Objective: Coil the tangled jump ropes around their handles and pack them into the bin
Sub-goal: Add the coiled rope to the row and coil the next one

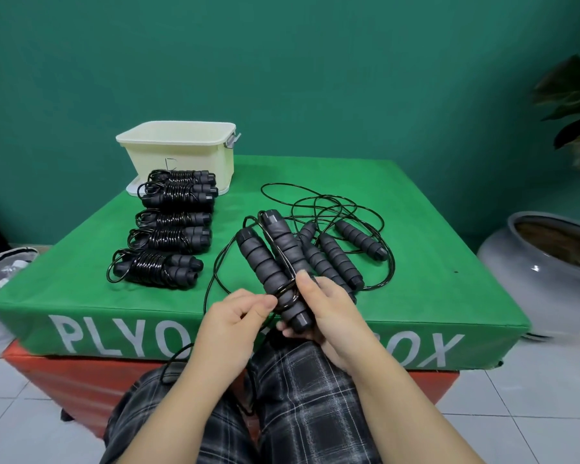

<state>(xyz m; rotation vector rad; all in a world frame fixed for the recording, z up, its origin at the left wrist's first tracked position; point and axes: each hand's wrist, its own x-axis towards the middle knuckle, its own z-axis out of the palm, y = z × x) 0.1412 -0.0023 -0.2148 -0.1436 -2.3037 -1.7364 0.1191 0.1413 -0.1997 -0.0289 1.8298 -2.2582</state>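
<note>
My right hand grips a pair of black foam jump-rope handles held side by side, thumb on top. My left hand pinches the thin black cord right beside the handles, where one turn lies around them. The cord loops out to the left and down over my lap. Several more loose handles lie in a tangle of cord on the green box top. Several coiled ropes lie in a row at the left. The cream bin stands open behind them.
The green plyo box rests on a red one, with my plaid-trousered legs in front. A grey pot with a plant stands at the right on the tiled floor. A bag lies at the left.
</note>
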